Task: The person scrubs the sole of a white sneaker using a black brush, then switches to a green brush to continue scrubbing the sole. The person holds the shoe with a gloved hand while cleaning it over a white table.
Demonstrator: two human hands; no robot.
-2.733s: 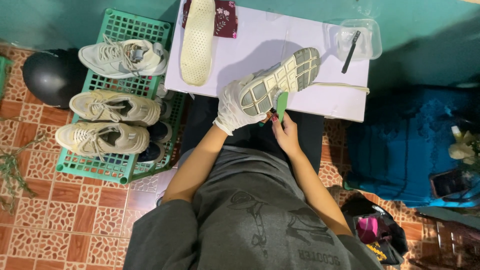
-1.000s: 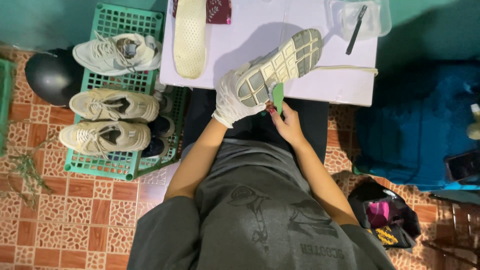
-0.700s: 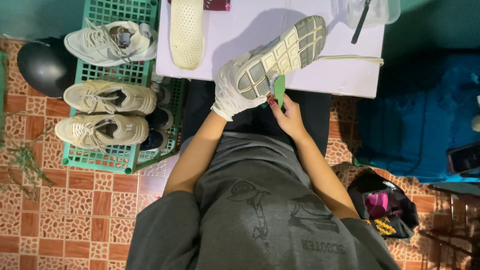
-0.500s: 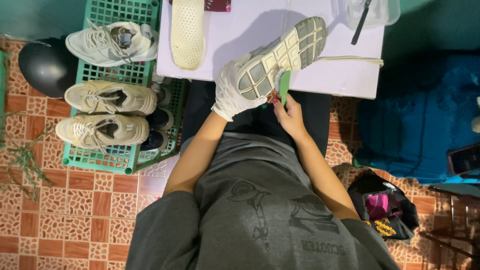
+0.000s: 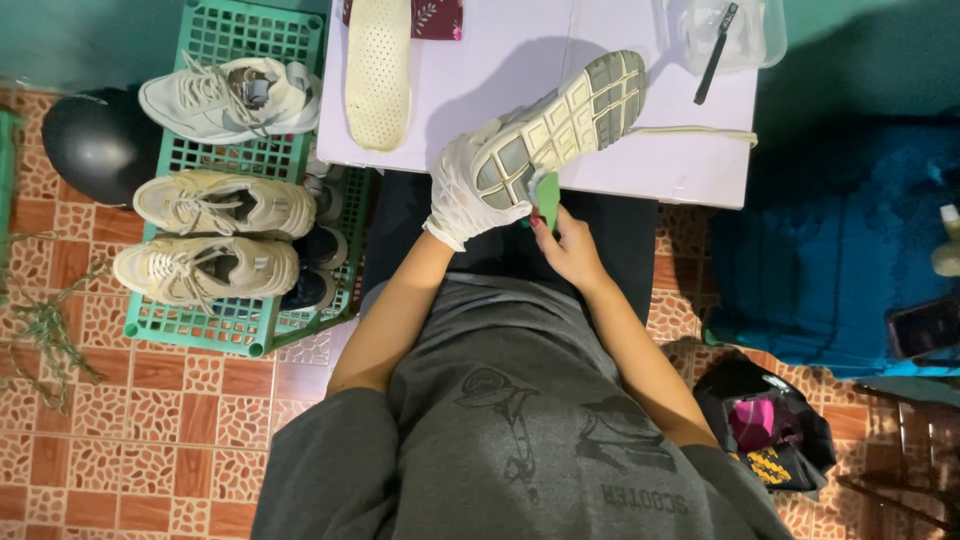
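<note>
Our gloved left hand (image 5: 462, 195) grips the shoe (image 5: 560, 125) sole-up over the worktop (image 5: 500, 50); just beside it, our right hand (image 5: 567, 245) closes around a green brush (image 5: 548, 198) touching the sole.

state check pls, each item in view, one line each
left hand: gloved, gripping shoe heel
right hand: bare, holding green brush
shoe: sole up, over table edge
green brush: against sole
insole: removed, flat on table
clear container: open, dark tool inside
crate sneakers: upright, laced
</note>
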